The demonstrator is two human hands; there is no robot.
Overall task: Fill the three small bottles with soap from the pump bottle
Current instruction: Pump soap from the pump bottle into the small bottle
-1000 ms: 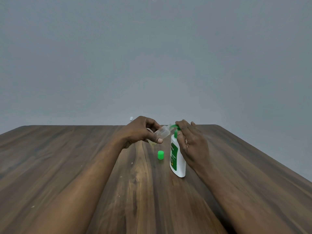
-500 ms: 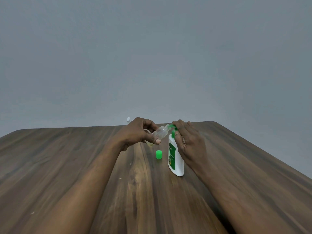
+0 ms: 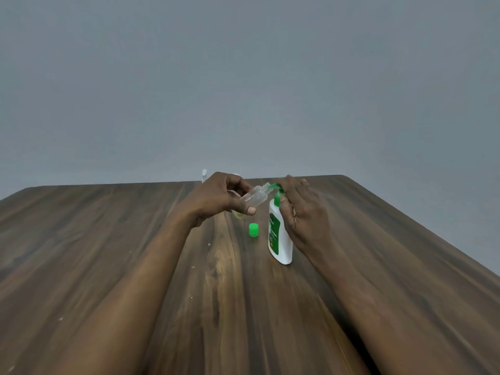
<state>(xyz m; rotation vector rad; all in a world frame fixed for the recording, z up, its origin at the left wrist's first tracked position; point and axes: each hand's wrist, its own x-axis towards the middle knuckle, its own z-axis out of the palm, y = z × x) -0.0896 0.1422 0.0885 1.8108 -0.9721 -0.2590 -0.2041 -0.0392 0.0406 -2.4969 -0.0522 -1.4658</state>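
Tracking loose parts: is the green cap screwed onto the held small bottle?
No, the green cap lies on the table beside the pump bottle.

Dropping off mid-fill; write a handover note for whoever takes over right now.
Left hand grips the small clear bottle, tilted, mouth at the green nozzle of the pump bottle. Right hand holds the pump head, fingers over it. Green cap lies on the table left of the pump bottle. Held bottle looks nearly empty. To do: pump it full, cap it, then check the other small bottles, mostly hidden behind the left hand.
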